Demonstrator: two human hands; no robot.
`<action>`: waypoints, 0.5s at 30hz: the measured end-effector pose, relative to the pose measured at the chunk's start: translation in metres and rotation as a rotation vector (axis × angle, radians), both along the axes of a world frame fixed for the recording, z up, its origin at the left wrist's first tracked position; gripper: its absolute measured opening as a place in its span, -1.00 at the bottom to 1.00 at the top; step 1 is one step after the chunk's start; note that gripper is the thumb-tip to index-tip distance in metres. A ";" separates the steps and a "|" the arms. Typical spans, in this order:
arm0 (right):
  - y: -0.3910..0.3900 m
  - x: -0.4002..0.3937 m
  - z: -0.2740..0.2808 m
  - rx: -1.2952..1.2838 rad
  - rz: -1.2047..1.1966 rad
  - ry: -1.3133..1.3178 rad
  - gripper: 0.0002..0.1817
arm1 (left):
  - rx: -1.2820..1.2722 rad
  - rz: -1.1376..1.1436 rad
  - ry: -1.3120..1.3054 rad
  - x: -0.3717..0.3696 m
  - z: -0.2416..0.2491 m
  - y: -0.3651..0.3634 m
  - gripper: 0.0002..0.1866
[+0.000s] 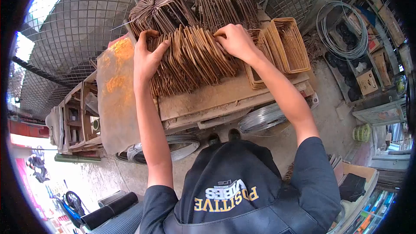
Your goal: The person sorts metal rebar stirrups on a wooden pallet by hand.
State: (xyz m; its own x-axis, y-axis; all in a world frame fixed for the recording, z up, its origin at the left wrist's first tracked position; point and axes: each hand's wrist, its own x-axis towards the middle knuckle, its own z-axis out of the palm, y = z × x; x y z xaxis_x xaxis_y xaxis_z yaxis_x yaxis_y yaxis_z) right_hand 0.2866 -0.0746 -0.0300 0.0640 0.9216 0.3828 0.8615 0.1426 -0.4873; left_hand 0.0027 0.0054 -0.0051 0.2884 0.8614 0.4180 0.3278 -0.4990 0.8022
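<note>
Left hand: the left hand (146, 58) is pressing against the left end of a row of rusty bent-wire stirrups (190, 58), fingers (147, 34) curled over the top of the end pieces and thumb spread along the front, gripping them.
Right hand: the right hand (236, 41) is resting on the right end of the same row, fingers (222, 33) bent down and closed on the upper edges of the stirrups.
Stirrup row: the pieces are standing on edge, leaning and packed together, between the two hands, near the middle of the worktop (208, 99).
Far edge of worktop: two tied stirrup bundles (225, 0) are standing behind the row.
Right end of worktop: a further stirrup stack (288, 43) is lying just beside the right hand.
Left end of worktop: a rusted metal sheet (115, 95) is hanging over the edge.
Below worktop: wire coils (260, 119) are lying on the floor.
Readable writing: the dark shirt (229, 190) is showing "POSITIVE VIBES", seen upside down; smaller lettering beside it cannot be read.
Right wall: a wire coil (342, 30) is hanging over boxes whose labels are too small to read.
</note>
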 end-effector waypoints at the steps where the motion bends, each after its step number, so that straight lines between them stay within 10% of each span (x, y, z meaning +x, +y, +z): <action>1: -0.001 -0.001 0.002 -0.051 -0.037 0.016 -0.72 | 0.027 0.011 0.012 0.000 -0.002 0.001 -0.52; 15: -0.094 -0.001 0.042 -0.300 0.013 0.116 -0.68 | 0.044 0.003 0.039 -0.001 0.000 0.000 -0.59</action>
